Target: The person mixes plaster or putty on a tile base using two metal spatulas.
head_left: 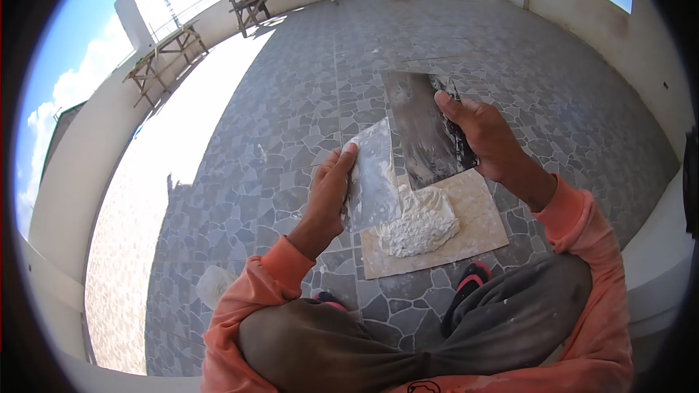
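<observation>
My left hand (332, 191) is closed on a pale, whitish flat plate (373, 171), thumb on its upper face. My right hand (484, 135) grips a dark rectangular plate (422, 127) by its right edge, the thumb lying on top. Whitish smears mark both plates, which are held close together with their inner edges near each other. Below them a heap of white paste (419, 229) sits on a tan square board (480, 207) on the floor. The lower corners of the plates are just above the paste; whether they touch it is hard to tell.
Grey stone-patterned tiles (291, 116) cover the floor. My shoes (466, 287) are just below the board. A translucent bag-like object (215, 285) lies at the lower left. Wooden trestles (164, 58) and a wooden scaffold (255, 0) stand by the far-left wall.
</observation>
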{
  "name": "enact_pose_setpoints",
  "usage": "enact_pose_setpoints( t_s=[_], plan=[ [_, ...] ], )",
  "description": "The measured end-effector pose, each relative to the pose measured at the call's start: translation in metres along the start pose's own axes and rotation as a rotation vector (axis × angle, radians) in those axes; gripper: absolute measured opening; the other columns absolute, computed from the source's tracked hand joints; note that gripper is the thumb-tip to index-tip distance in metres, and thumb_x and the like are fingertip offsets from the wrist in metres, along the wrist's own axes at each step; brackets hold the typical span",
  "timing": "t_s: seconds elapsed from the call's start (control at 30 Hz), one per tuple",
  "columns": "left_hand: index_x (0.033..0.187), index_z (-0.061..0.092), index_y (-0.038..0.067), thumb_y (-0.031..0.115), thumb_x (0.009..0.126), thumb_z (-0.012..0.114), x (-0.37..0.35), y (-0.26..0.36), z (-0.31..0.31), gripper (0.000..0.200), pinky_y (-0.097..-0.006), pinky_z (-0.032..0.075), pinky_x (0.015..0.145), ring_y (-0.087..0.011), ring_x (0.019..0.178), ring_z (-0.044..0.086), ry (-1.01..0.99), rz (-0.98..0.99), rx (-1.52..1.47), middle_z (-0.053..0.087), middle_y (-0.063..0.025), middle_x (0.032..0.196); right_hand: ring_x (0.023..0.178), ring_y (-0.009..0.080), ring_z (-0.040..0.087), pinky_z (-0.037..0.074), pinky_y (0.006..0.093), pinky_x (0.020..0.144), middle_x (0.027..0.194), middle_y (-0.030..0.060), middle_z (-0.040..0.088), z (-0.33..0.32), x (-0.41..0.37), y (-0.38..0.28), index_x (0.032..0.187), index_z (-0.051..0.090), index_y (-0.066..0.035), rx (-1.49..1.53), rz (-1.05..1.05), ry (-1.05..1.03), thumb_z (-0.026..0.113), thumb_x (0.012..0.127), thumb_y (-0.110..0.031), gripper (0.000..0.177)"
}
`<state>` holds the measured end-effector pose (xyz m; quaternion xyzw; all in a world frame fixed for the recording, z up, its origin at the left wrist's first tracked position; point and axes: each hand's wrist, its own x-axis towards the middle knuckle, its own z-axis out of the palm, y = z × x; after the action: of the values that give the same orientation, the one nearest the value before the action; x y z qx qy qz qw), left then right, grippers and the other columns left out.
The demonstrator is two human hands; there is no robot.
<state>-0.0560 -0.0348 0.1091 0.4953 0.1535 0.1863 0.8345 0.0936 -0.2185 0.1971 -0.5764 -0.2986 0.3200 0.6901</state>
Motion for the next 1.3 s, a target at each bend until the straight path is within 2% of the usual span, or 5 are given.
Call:
enact_pose_setpoints(
  t_s=[0.17,0.2,0.47,1.07,1.3],
  plan=[
    [0.118,0.053,0.001,0.029,0.103,0.048,0.005,-0.013,0.008,0.032,-0.0247,0.061,0.068,-0.0105,0.077,0.069,-0.108,-0.087,0.015,0.065,-0.0068,0.099,0.079,0.0167,0.068,0.059,0.0288,0.070,0.096,0.0123,0.067,0.009,0.010,0.014,0.109,0.060,0.008,0.103,0.088,0.048,0.069,0.091,-0.040,0.053],
    [0.115,0.055,0.003,0.031,0.102,0.051,0.006,-0.014,0.012,0.031,-0.0211,0.054,0.065,-0.0048,0.075,0.061,-0.109,-0.096,0.021,0.061,-0.0015,0.095,0.080,0.0175,0.068,0.059,0.0293,0.070,0.097,0.0131,0.066,0.009,0.012,0.017,0.109,0.060,0.009,0.099,0.107,0.073,0.069,0.091,-0.041,0.054],
    [0.123,0.049,0.001,0.029,0.101,0.052,0.009,-0.027,0.009,0.036,-0.0242,0.056,0.065,-0.0081,0.079,0.064,-0.056,-0.095,-0.030,0.063,-0.0042,0.099,0.084,0.0166,0.066,0.056,0.0258,0.070,0.094,0.0171,0.064,-0.003,0.017,0.063,0.114,0.054,0.014,-0.347,0.110,0.044,0.069,0.086,-0.053,0.074],
    [0.121,0.049,0.001,0.027,0.101,0.051,0.005,-0.027,0.011,0.033,-0.0246,0.058,0.067,-0.0087,0.078,0.066,-0.095,-0.110,-0.027,0.063,-0.0061,0.099,0.072,0.0128,0.066,0.056,0.0244,0.063,0.089,0.0124,0.066,0.000,0.020,0.057,0.107,0.058,0.011,-0.125,0.143,0.071,0.066,0.092,-0.044,0.058],
    [0.121,0.048,0.000,0.027,0.101,0.053,0.008,-0.016,0.000,0.034,-0.0234,0.058,0.066,-0.0090,0.076,0.065,-0.030,-0.021,-0.034,0.063,-0.0057,0.098,0.075,0.0136,0.067,0.057,0.0261,0.065,0.088,0.0128,0.066,-0.007,0.015,0.058,0.105,0.060,0.011,-0.317,0.174,-0.102,0.068,0.091,-0.045,0.058]
  ],
)
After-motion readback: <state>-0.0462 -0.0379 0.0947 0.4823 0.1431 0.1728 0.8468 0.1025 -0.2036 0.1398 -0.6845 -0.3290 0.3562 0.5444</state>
